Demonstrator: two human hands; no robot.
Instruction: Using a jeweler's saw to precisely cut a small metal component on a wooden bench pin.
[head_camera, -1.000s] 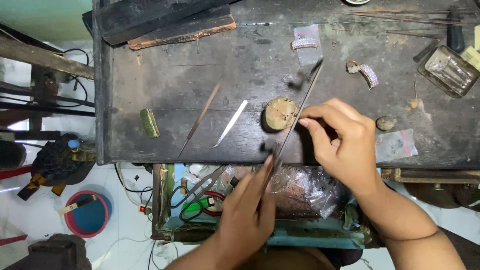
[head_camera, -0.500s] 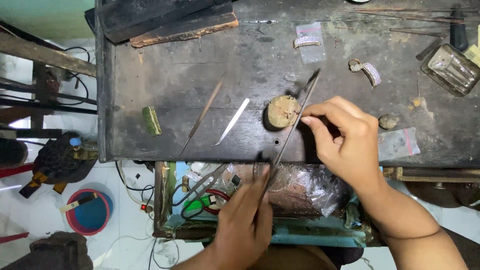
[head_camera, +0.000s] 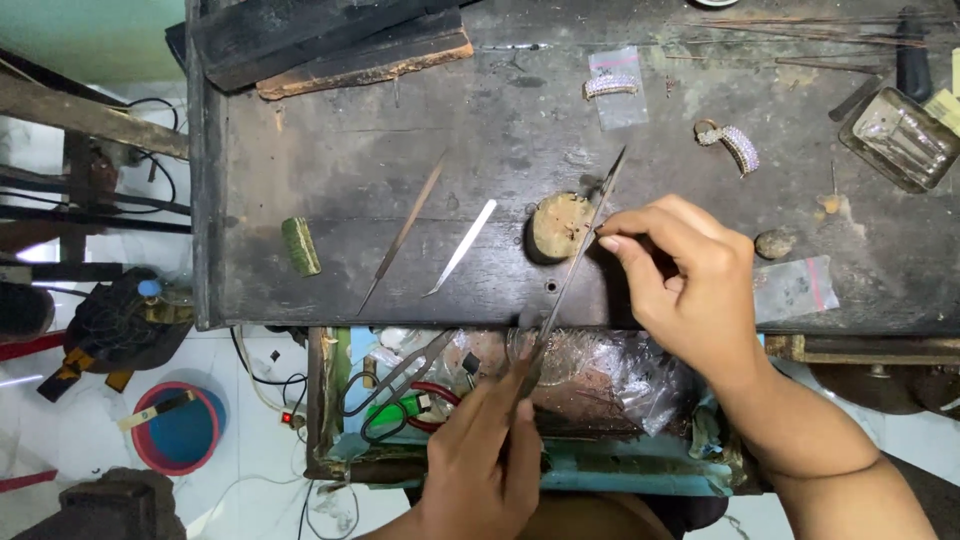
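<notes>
File (head_camera: 575, 270) now steeper, left hand (head_camera: 485, 460) lower

Your left hand (head_camera: 485, 465) is reaching up from below, its fingers (head_camera: 515, 395) closing in a pinch. Your right hand (head_camera: 690, 275) is curling palm-down, thumb and forefinger pressing together at the tip.

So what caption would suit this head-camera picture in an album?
Left hand holds a long thin metal file across a small round wooden block while right hand pinches something tiny there, on a dark workbench.
</notes>
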